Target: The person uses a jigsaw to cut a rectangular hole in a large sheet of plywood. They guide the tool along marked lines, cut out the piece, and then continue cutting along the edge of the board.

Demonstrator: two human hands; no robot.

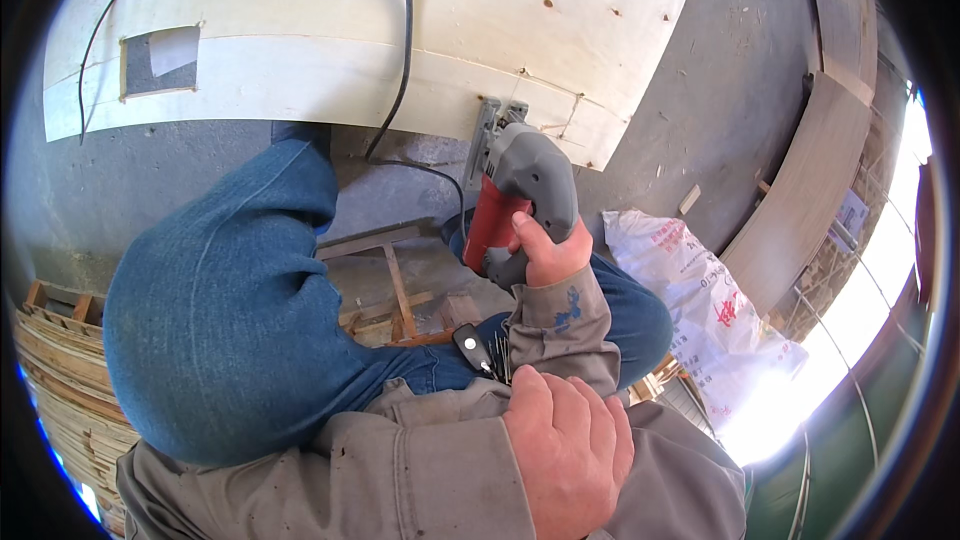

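Observation:
A corded jigsaw (540, 172), red and grey, is gripped in my right hand (553, 252) by its rear handle. Its metal shoe rests on the near edge of a pale plywood sheet (480, 15), close to pencil lines near the corner; the blade is hidden from here. My left hand (572, 450) lies across my right forearm (570, 330), fingers bent over the grey-brown sleeve, with the fingertips out of sight. From the saw a black cable (404, 70) runs up over the sheet.
A square opening (160, 62) is cut through the sheet's left part. Below lie wooden frame pieces (398, 285) and my bent knees in jeans. A white printed sack (700, 310) and long brown boards (810, 180) lie at right. Stacked wood (70, 370) stands at left.

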